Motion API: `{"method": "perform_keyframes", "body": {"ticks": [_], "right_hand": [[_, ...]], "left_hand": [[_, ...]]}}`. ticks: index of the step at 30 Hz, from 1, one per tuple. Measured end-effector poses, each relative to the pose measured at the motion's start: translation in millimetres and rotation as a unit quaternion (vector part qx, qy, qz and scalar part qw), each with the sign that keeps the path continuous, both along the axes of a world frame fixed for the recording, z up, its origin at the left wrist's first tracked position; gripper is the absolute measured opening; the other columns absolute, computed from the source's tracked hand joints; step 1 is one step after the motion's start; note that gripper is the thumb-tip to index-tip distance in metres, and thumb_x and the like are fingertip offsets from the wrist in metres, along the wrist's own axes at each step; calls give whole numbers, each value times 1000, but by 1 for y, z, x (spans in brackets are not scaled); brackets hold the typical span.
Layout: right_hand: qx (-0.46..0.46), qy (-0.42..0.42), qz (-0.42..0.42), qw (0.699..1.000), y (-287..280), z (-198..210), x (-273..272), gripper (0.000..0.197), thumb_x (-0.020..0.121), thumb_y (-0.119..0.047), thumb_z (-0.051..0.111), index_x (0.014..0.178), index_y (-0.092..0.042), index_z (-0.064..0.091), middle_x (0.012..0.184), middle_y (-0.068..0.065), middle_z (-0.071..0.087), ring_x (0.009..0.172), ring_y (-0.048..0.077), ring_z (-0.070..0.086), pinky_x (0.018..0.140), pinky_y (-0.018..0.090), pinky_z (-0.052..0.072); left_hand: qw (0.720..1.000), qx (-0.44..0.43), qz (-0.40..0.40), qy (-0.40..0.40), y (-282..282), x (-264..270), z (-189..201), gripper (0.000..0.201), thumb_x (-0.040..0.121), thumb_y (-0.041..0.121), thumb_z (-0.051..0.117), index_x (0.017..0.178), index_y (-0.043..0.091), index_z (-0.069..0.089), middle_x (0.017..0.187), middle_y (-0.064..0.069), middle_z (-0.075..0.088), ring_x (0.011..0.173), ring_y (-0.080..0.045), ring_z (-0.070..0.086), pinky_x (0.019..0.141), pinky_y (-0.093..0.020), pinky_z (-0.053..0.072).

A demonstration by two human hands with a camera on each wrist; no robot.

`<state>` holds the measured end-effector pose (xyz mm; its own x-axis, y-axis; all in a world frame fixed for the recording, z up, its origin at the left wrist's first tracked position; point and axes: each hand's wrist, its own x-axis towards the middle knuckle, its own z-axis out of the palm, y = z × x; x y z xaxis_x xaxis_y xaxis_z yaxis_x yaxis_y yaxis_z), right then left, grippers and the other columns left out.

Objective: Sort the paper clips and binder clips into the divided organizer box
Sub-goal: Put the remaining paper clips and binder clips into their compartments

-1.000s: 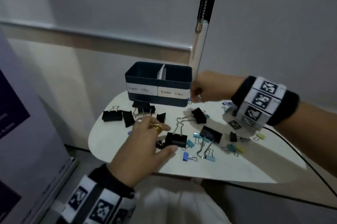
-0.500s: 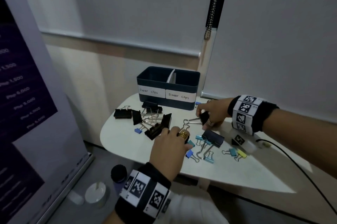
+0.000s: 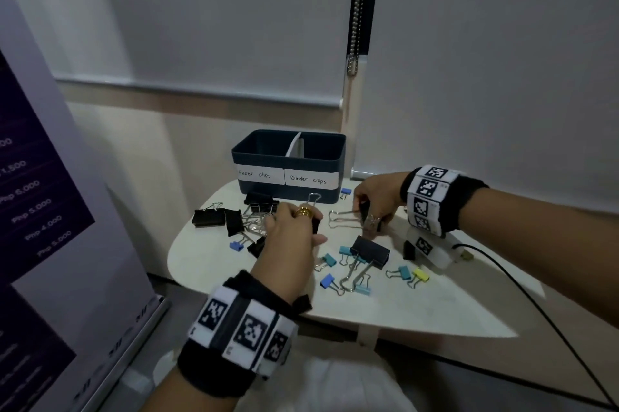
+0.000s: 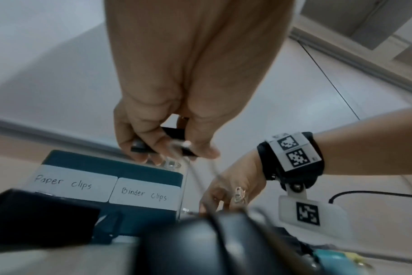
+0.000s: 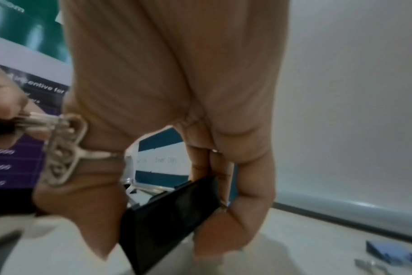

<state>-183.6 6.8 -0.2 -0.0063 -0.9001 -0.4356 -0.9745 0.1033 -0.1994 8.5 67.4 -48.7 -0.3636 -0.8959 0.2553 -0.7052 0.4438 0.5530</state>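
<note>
The dark blue organizer box (image 3: 335, 157) stands at the back of the small white table (image 3: 418, 311), with "Paper clips" labelled on its left half and "Binder clips" on its right. My left hand (image 3: 301, 227) grips a black binder clip (image 4: 167, 143) in front of the box, one silver handle sticking up. My right hand (image 3: 368, 214), to the right of the left one, pinches another black binder clip (image 5: 172, 210) low over the table, and its wire handles (image 3: 341, 219) point left. What lies inside the box is hidden.
More black binder clips (image 3: 209, 217) and silver paper clips (image 3: 254, 224) lie left of my hands. A large black clip (image 3: 370, 252) and small blue, teal and yellow clips (image 3: 420, 274) lie in front. A black cable (image 3: 536, 304) crosses the right; a banner (image 3: 40, 210) stands left.
My left hand has picked a black binder clip off the table and moved it back toward the box. My right hand dropped from the box front onto a clip and took hold.
</note>
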Motion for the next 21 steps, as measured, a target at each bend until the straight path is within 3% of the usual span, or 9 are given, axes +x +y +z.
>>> {"method": "perform_keyframes", "body": {"ticks": [3,6,8,10,14,16,18,19,21], "right_hand": [[-31,-25,-30,999,3,20,-5,37,74,-10,75,107,-3,62,91,7,59,69,14,54,59,20,52],[-97,-42,-33,994,0,54,-9,25,73,-9,74,98,-7,65,84,2,62,70,12,54,59,17,47],[-146,-107,-53,982,-10,78,-8,17,74,-7,73,89,-10,65,80,1,62,72,13,57,63,17,49],[-209,-151,-66,964,-26,90,1,15,72,-10,75,83,-10,66,82,4,65,77,17,62,71,22,55],[-273,-45,-36,960,-64,78,29,35,71,-27,76,97,-4,69,95,7,68,88,22,63,75,31,56],[-231,13,-14,973,-79,65,36,44,75,-30,73,108,-3,66,108,10,68,100,27,64,87,36,54],[-205,47,5,978,-83,58,38,51,80,-31,69,123,-6,57,120,10,63,110,29,59,96,38,49],[-204,48,14,978,-82,56,37,54,81,-33,67,127,-8,53,123,10,61,113,28,57,98,38,47],[-215,36,34,975,-78,54,34,52,86,-37,61,130,-10,52,126,10,59,116,27,55,100,37,45]], "left_hand": [[1000,-13,-12,-20,-5,3,5,20,92,16,53,112,20,53,136,2,35,125,-14,29,89,-7,20],[999,-7,-39,10,-8,5,2,17,92,9,53,107,16,55,132,3,38,106,-2,36,78,13,23],[998,11,-57,39,-9,6,6,17,90,5,55,106,10,56,127,3,40,88,1,42,65,15,29],[997,22,-55,49,-11,7,11,19,90,8,55,109,10,56,118,8,36,81,3,43,62,16,29],[996,10,-21,82,-15,4,13,19,90,11,54,109,15,55,126,7,38,105,0,39,70,17,25],[995,13,-15,99,-11,2,10,18,90,10,55,104,21,52,126,5,40,100,3,44,71,16,29],[992,20,-17,127,-8,3,9,19,90,7,54,101,22,50,121,6,40,86,8,45,63,14,32],[990,17,-16,139,-7,4,11,19,90,7,55,101,21,50,119,6,41,86,7,46,66,12,34],[991,-11,-8,130,-9,9,19,19,89,14,57,106,22,53,120,8,43,97,5,45,86,2,34]]}}
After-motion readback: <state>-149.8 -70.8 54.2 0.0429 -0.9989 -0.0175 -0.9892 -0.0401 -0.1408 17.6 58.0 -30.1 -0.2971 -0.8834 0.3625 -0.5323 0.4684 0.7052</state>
